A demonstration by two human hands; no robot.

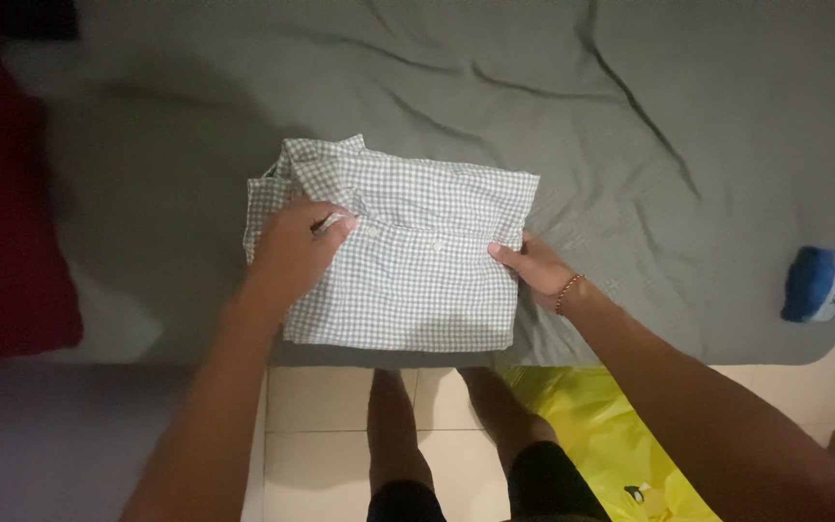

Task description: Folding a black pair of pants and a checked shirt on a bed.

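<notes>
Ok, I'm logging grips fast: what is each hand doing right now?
Left hand: closed, pinching the folded checked shirt near its button placket.
Right hand: closed on the shirt's right edge, thumb on top.

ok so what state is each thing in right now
checked shirt, folded into a flat rectangle, buttoned, lying on the bed sheet
left hand, gripping the shirt near the collar
right hand, gripping the shirt's right edge
bed sheet, spread out, wrinkled
yellow plastic bag, crumpled on the floor
</notes>
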